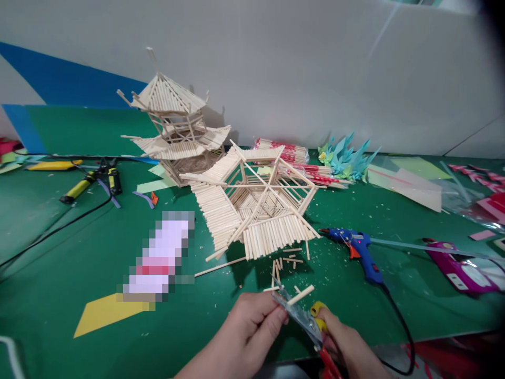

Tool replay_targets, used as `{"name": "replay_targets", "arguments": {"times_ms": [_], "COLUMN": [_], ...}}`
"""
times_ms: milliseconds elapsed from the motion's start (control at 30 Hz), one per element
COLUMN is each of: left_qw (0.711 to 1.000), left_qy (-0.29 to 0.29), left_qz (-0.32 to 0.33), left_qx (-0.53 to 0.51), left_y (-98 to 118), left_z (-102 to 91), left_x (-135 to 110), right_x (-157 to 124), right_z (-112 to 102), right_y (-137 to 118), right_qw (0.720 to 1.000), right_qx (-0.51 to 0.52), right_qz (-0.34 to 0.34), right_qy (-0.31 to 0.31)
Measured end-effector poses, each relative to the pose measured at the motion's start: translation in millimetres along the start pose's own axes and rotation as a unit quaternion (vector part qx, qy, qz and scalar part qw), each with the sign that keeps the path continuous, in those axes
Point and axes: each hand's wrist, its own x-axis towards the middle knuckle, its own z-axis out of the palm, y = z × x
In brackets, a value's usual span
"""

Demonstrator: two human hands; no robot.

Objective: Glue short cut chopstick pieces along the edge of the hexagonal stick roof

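Note:
My left hand (258,329) is closed in a pinch on a short thin wooden stick (303,293), whose far end sticks out past the fingers. My right hand (345,337) grips scissors (305,321) with yellow and red handles. The scissor blades meet the stick close to my left fingertips; whether they cut into it cannot be seen. Just beyond my hands stands a six-sided stick model (272,231), its roof partly covered with rows of sticks. Short cut pieces (278,263) lie scattered between it and my hands.
Behind stands a tiered stick pagoda (173,137). A blue glue gun (357,247) with a cord lies right, near a purple device (460,268). Packed sticks (282,150) and folded blue paper (347,158) lie at the back. Pliers (97,181) and yellow paper (106,313) are left.

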Motion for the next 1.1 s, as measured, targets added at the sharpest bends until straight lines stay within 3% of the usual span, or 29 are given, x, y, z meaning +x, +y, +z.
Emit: {"name": "replay_targets", "arguments": {"times_ms": [200, 300, 367, 433, 500, 600, 800, 933, 1000, 1100], "left_qw": [0.997, 0.992, 0.980, 0.951, 0.925, 0.942, 0.985, 0.988, 0.980, 0.950], "left_qy": [0.076, 0.118, 0.187, 0.285, 0.354, 0.317, 0.155, 0.087, 0.042, -0.007], "left_qz": [-0.010, -0.019, -0.057, -0.115, -0.129, -0.103, -0.068, -0.030, -0.008, 0.072], "left_qx": [-0.017, -0.039, -0.042, -0.039, -0.043, -0.030, 0.012, 0.121, 0.193, 0.304], "left_y": [-10.3, -16.8, -19.9, -21.1, -20.0, -15.6, -11.7, -11.6, -13.0, -21.1], "left_z": [15.5, 20.5, 18.9, 13.5, 7.6, 5.4, 14.5, 16.6, 19.5, 27.9], "left_x": [-9.6, -19.5, -25.7, -30.4, -33.2, -33.2, -22.7, -16.8, -14.0, -12.8], "right_x": [0.5, -1.4, -4.3, -6.7, -5.7, 5.5, 27.5, 13.4, 6.6, 6.3], "right_z": [-19.0, -25.8, -29.3, -33.1, -37.4, -44.5, -63.8, -66.7, -57.9, -35.5], "right_y": [-7.6, -7.3, -7.3, -8.0, -8.1, -1.3, 23.4, 0.1, -19.0, -34.5], "right_qw": [0.991, 0.988, 0.987, 0.986, 0.985, 0.975, 0.905, 0.863, 0.852, 0.838], "right_qx": [-0.125, -0.132, -0.129, -0.130, -0.133, -0.176, -0.351, -0.371, -0.353, -0.355], "right_qz": [-0.040, -0.070, -0.083, -0.089, -0.089, -0.093, -0.157, -0.244, -0.318, -0.401], "right_qy": [0.010, 0.032, 0.045, 0.053, 0.063, 0.096, 0.181, 0.241, 0.218, 0.101]}}
